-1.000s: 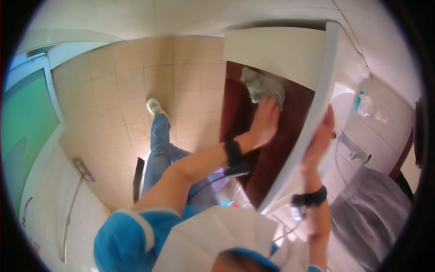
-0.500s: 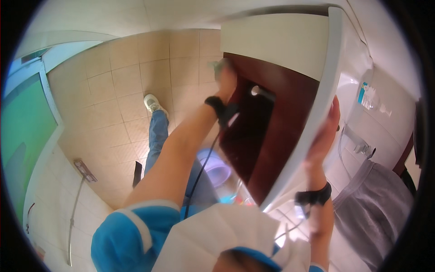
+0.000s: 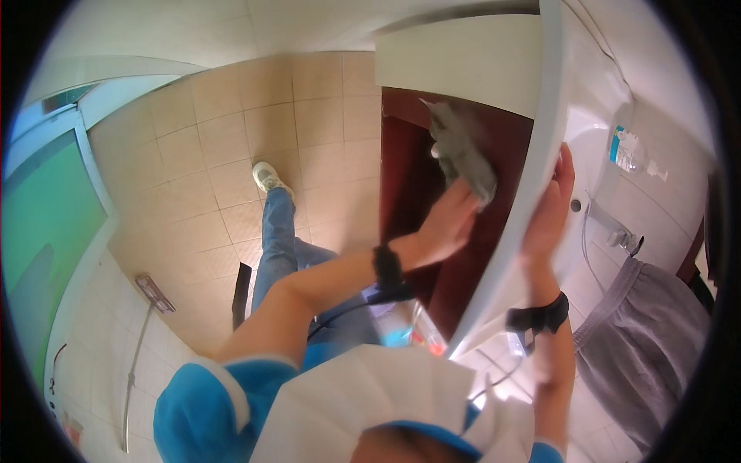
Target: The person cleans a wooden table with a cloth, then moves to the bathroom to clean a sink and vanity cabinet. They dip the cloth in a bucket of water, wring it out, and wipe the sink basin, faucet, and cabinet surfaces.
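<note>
My left hand (image 3: 448, 224) is closed on a grey cloth (image 3: 468, 154), which lies against the dark red-brown panel (image 3: 505, 158) of a cabinet. The dark inside of the cabinet is partly hidden behind my forearm and the cloth. My right hand (image 3: 546, 224) grips the long white rim (image 3: 532, 197) of a washbasin, fingertips curled over toward the bowl. A cream panel (image 3: 459, 65) adjoins the red-brown one. Both wrists carry black bands.
Right of my right hand are the basin's bowl (image 3: 590, 147), a metal tap (image 3: 621, 239) and a clear bottle (image 3: 627, 150). Grey trousers (image 3: 648, 339) hang at the lower right. Beige tiles (image 3: 208, 185) cover the floor. A green-glazed door (image 3: 54, 224) stands at the left.
My left hand has moved right with the cloth, from the cabinet's left edge across its opening to the red-brown panel. My right hand stays on the basin rim.
</note>
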Tool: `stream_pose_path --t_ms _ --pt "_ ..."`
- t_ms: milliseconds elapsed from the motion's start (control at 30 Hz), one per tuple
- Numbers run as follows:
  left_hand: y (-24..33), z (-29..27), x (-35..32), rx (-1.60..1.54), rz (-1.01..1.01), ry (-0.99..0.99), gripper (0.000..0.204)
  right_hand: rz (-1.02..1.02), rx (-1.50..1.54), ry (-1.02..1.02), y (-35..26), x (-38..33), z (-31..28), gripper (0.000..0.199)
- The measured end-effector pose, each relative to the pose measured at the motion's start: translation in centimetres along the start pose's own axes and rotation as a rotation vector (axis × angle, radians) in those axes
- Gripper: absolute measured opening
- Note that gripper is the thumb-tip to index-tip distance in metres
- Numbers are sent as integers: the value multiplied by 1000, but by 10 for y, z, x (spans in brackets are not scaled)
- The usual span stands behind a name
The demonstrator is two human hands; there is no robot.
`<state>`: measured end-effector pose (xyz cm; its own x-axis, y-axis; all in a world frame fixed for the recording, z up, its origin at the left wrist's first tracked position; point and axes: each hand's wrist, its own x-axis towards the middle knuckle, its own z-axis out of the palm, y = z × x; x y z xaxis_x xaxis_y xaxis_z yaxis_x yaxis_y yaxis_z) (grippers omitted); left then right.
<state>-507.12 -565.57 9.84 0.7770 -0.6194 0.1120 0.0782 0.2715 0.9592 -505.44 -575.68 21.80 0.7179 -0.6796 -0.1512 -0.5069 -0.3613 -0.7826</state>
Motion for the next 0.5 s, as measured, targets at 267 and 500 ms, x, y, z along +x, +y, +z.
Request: stream_pose_path --t_ms 267,500 --pt "-23 26 -105 109 -23 -210 26 -32 -30 5 0 -1 2 47" --pt "-60 6 -17 2 -256 40 11 -21 -47 18 3 1 -1 47"
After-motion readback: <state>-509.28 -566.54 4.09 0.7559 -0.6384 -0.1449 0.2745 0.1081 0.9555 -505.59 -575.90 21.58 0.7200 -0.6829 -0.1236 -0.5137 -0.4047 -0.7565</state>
